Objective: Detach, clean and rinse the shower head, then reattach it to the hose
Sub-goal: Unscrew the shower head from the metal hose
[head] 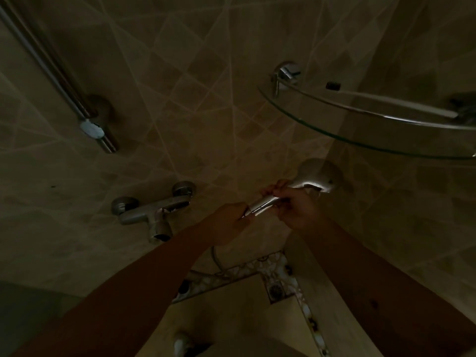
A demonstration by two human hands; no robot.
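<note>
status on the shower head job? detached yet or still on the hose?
Done: nothing visibly finished. In hand: right hand grips the shower head handle, left hand pinches the joint where the hose meets it. Too dark to tell whether it's unscrewing or reattaching. Left: cannot confirm cleaning or rinsing.

Glass shelf [309,119] overhangs both hands.

A home shower corner. Tiled walls [180,73], a tap [152,210], a floor drain [276,289]. Glass shelf [360,135] up high.

Wall faucet [154,210], glass shelf [360,140], drain [275,289]
</note>
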